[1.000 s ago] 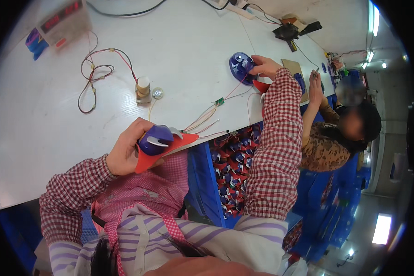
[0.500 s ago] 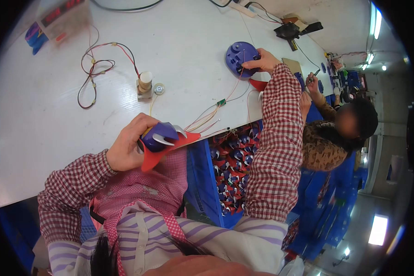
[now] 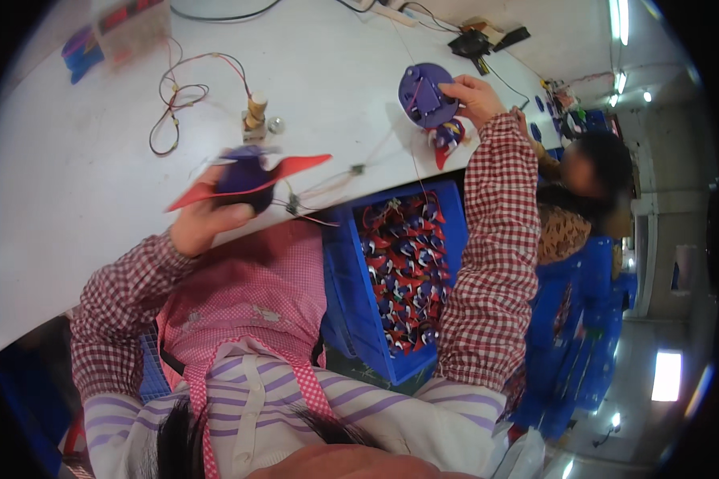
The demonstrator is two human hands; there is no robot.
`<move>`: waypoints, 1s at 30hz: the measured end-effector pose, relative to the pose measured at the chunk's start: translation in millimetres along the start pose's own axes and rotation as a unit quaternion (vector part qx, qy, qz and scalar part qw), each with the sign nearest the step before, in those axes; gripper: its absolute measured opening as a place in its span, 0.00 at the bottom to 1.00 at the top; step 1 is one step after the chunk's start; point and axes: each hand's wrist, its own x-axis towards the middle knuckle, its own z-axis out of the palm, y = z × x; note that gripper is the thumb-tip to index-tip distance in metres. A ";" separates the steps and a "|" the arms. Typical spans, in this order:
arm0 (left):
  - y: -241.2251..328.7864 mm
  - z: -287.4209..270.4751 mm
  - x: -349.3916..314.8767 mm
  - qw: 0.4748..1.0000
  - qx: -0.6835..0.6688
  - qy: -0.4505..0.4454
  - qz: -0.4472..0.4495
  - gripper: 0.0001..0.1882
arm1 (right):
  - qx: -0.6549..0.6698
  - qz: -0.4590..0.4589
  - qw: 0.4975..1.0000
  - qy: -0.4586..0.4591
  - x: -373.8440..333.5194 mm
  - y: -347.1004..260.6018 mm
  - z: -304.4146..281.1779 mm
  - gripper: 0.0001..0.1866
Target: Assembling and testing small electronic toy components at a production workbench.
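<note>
My left hand [image 3: 196,227] is closed round a purple toy part with a flat red wing-like piece [image 3: 299,164], blurred by motion. Thin wires and small green circuit boards [image 3: 293,204] trail from it over the table's front edge. Farther right, my right hand [image 3: 478,97] pinches the rim of a round purple plastic base [image 3: 425,102], lifted above the white table [image 3: 327,88]. Just below the base is a second purple and red toy part [image 3: 446,137] with silvery trim; whether it hangs from wires or is touched I cannot tell.
A blue crate [image 3: 454,207] full of similar toy parts stands below the table edge. A small upright fixture [image 3: 255,116] with looped wires and a small metal disc [image 3: 276,124] sit on the table. A co-worker [image 3: 571,211] is at the right.
The left hand has turned its toy part, so the red piece lies across the top. The right hand has raised and turned the base, and the second toy part now shows below it.
</note>
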 end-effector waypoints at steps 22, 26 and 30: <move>96.0 -144.5 -240.3 0.951 -0.074 0.256 0.160 0.27 | 0.226 -0.081 0.950 -0.202 -92.4 17.0 140.2 0.07; 69.9 -204.0 -249.1 0.901 0.154 0.380 0.143 0.17 | 0.314 -0.059 0.924 -0.212 -95.0 36.3 166.7 0.04; 70.5 -218.9 -249.4 0.895 0.103 0.420 0.108 0.17 | 0.336 -0.067 0.921 -0.185 -99.4 40.6 178.2 0.04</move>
